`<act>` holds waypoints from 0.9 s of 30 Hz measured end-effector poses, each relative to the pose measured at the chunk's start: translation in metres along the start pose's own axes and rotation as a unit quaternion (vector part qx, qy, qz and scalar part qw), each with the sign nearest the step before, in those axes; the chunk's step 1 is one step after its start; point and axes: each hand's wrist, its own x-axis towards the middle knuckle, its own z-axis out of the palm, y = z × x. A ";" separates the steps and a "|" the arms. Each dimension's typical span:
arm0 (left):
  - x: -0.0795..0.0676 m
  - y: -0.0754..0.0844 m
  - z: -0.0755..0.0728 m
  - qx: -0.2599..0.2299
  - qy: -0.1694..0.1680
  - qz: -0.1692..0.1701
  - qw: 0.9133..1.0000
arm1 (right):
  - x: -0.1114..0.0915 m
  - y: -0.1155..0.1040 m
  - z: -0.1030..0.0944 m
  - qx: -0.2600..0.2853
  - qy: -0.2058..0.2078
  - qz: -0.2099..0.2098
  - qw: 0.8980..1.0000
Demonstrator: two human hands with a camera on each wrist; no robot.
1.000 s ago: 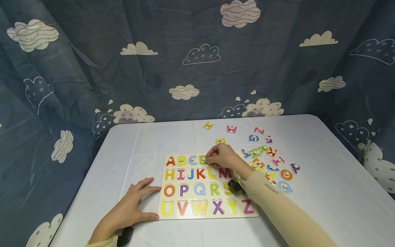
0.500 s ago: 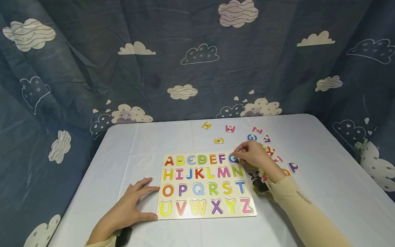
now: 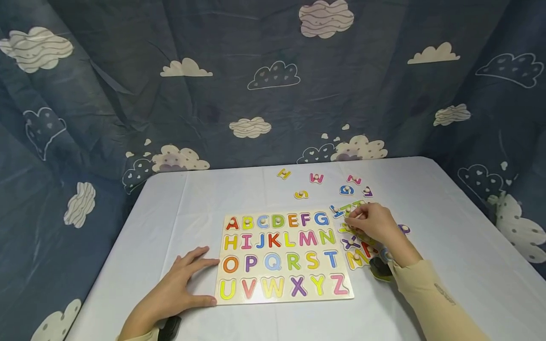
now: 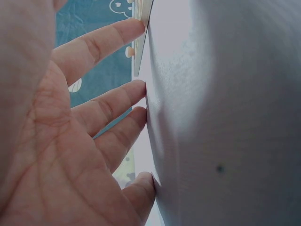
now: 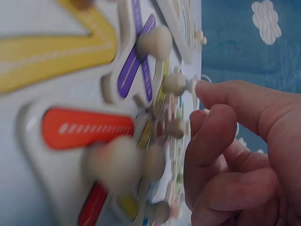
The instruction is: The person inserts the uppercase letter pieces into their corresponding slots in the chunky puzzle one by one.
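A letter puzzle board (image 3: 350,294) lies on the white table, with knobbed pieces A (image 3: 232,223), B, C and D (image 3: 278,221) in its top row. My left hand (image 3: 175,286) rests at its left side, fingers spread. In the left wrist view one fingertip touches the board's edge (image 4: 141,56). Over the loose letters to the right is my right hand (image 3: 377,225), which covers some of them. The right wrist view has its thumb and index finger apart, pinching nothing visible. Close by are a purple X (image 5: 124,80) and a red letter piece (image 5: 89,128) with wooden knobs.
A yellow S (image 3: 301,194), a yellow H (image 3: 283,174), a pink piece (image 3: 316,178) and a blue G (image 3: 346,190) lie behind the board. A yellow piece (image 3: 357,259) sits by its right edge. A cloud-patterned curtain (image 3: 222,104) hangs beyond the table.
My right hand has left the D, which now sits in the board's top row, and moved right, past the G slot, to the loose letters. My left hand has stayed in place.
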 end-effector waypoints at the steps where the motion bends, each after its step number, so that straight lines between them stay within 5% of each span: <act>1: 0.000 0.000 0.000 0.000 0.001 0.000 1.000 | -0.001 0.002 0.000 -0.003 0.003 0.001 1.000; 27: -0.001 0.000 0.000 -0.003 0.005 0.003 1.000 | 0.001 0.006 -0.009 -0.037 -0.015 0.021 0.999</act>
